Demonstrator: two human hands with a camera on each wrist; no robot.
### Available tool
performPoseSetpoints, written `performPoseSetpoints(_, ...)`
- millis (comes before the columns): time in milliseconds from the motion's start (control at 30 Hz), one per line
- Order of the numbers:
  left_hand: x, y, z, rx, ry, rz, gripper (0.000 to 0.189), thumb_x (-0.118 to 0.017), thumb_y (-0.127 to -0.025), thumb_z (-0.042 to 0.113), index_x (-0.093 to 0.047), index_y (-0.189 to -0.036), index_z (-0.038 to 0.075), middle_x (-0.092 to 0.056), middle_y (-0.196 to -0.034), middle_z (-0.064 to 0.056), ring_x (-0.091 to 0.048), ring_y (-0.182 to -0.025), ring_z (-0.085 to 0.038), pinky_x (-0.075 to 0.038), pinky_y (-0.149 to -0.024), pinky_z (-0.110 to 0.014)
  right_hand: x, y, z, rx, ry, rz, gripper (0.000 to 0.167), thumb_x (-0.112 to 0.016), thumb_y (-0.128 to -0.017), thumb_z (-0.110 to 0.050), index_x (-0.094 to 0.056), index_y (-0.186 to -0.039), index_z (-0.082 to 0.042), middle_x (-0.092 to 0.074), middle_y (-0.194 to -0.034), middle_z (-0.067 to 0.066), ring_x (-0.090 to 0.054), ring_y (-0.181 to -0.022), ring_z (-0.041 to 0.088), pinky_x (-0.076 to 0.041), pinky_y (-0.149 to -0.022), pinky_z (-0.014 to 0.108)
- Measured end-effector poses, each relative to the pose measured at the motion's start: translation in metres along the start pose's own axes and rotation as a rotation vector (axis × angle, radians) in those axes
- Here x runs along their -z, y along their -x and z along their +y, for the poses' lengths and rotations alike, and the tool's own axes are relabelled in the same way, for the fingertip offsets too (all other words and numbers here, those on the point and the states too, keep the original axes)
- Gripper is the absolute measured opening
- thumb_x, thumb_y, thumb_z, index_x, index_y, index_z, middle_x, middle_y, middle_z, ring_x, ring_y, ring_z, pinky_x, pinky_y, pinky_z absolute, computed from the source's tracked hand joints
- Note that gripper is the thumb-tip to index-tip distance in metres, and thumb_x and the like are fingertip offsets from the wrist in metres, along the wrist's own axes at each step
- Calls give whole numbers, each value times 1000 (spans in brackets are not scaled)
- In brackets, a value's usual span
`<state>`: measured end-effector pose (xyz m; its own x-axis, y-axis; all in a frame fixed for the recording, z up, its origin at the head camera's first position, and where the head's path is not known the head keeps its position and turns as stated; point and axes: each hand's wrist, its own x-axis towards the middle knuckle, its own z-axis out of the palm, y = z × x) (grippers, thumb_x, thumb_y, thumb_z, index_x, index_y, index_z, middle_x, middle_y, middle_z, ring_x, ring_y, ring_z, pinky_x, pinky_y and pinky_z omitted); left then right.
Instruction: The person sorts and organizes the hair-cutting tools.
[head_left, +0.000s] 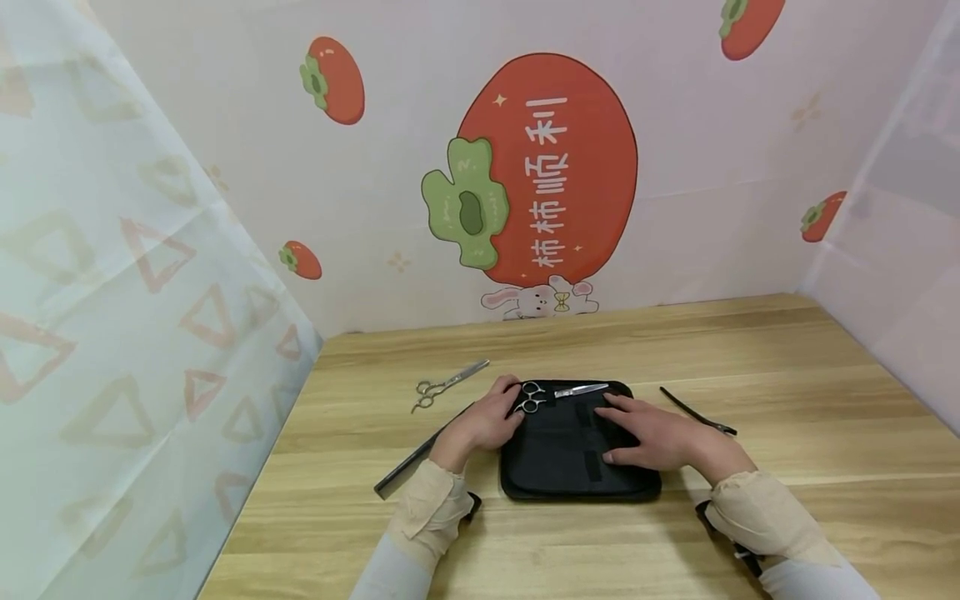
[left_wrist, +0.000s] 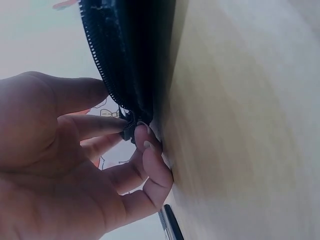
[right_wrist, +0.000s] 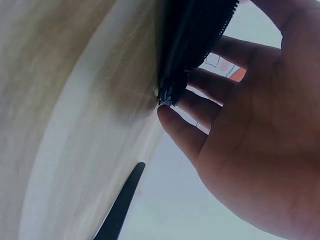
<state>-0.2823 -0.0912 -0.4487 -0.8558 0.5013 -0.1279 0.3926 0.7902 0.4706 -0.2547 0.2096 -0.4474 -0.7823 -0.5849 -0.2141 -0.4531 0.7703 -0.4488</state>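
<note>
A black zip case [head_left: 555, 467] lies flat on the wooden table in the head view. Silver scissors [head_left: 581, 389] rest along its far edge, handles to the left. My left hand [head_left: 489, 419] grips the case's far left corner, thumb near the scissor handles. In the left wrist view its fingers curl at the zipper [left_wrist: 97, 55]. Over the right side of the case, my right hand [head_left: 652, 432] rests with fingers spread. The right wrist view shows those fingers [right_wrist: 212, 85] fairly straight along the zipped edge.
Thinning scissors [head_left: 453, 381] lie behind and left of the case. A dark comb [head_left: 408, 468] slants beside the left forearm. To the right sits a black hair clip [head_left: 697, 412]. A printed wall hanging [head_left: 375, 192] stands behind the table.
</note>
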Motion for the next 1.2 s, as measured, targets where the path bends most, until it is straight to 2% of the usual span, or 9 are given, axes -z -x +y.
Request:
performPoseSetpoints(367, -3, 0, 3, 82, -39, -52, 61, -49, -109, 24, -27, -160, -1, -19, -168, -13, -32, -150, -29, -33, -119, -45, 2, 2, -4, 3, -2, -2, 79, -68, -96, -50, -42, -155, -5, -26, -163, 27, -30, -147, 50, -34, -112, 64)
performPoseSetpoints(600, 0, -1, -1, 60, 8, -41, 62, -53, -107, 23, -30, -158, -2, -23, -166, -15, -31, -151, -30, -32, -119, -46, 1, 0, -2, 9, -3, 2, 79, -68, -96, -50, -42, -155, -5, -26, -163, 26, -30, -147, 49, -34, -112, 63)
performPoseSetpoints(800, 12, 1, -9, 26, 38, 32, 62, -57, -105, 21, -34, -156, -5, -29, -161, -21, -37, -147, -35, -34, -118, -48, 2, -1, 0, 11, -3, 0, 80, -67, -96, -52, -41, -156, -6, -25, -164, 26, -29, -147, 50, -34, -112, 64)
performPoseSetpoints(933, 18, 2, -15, 67, 62, 86, 61, -57, -104, 22, -36, -156, -2, -28, -162, -22, -33, -149, -36, -32, -119, -49, 2, -1, 1, 11, 0, 5, 80, -67, -96, -52, -41, -156, -6, -25, -164, 26, -29, -147, 49, -34, -112, 64)
performPoseSetpoints(1033, 21, 4, -20, 98, 70, 102, 61, -57, -104, 23, -36, -156, -1, -25, -164, -23, -28, -151, -37, -29, -121, -50, 2, -1, 0, 13, -1, 7, 80, -67, -96, -52, -41, -156, -5, -26, -164, 27, -30, -147, 50, -34, -112, 64)
performPoseSetpoints(1200, 28, 9, -27, 83, 64, 158, 55, -59, -103, 21, -45, -151, -1, -33, -161, -24, -35, -147, -40, -31, -119, -52, 2, -1, -1, 15, -9, 7, 79, -67, -96, -50, -42, -156, -5, -26, -163, 27, -30, -147, 50, -33, -112, 65)
